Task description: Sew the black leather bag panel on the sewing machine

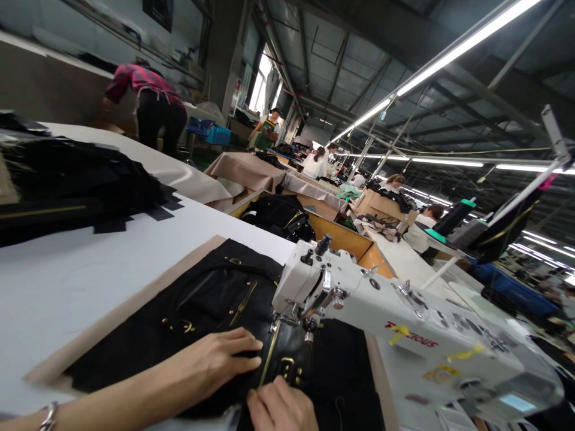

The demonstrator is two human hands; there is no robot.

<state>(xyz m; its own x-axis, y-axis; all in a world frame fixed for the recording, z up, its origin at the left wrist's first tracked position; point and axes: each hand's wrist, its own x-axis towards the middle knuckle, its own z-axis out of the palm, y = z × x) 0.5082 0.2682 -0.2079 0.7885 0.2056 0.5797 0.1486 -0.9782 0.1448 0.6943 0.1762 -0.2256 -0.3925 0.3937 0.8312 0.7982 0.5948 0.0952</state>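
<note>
A black leather bag panel (211, 287) with brass-coloured buckles and zips lies under the head of a white sewing machine (359, 287). My left hand (220, 359) rests flat on it, left of the needle area, thumb and forefinger apart. Nearer to me, my right hand (283, 407) has curled fingers closed on the black material beside a brass buckle (287, 365). Between the hands a gold zip (269, 353) runs up to the presser foot. Light brown backing (112, 323) shows along the panel's edges. The right hand's lower part is cut off by the frame.
Stacked black pieces (81, 173) lie on the white table (81, 281) at left. Behind the machine, a wooden bin (348, 242) holds a black bag (281, 215). A thread stand with cones (453, 218) rises at right. Several people work farther back, one bending (148, 96).
</note>
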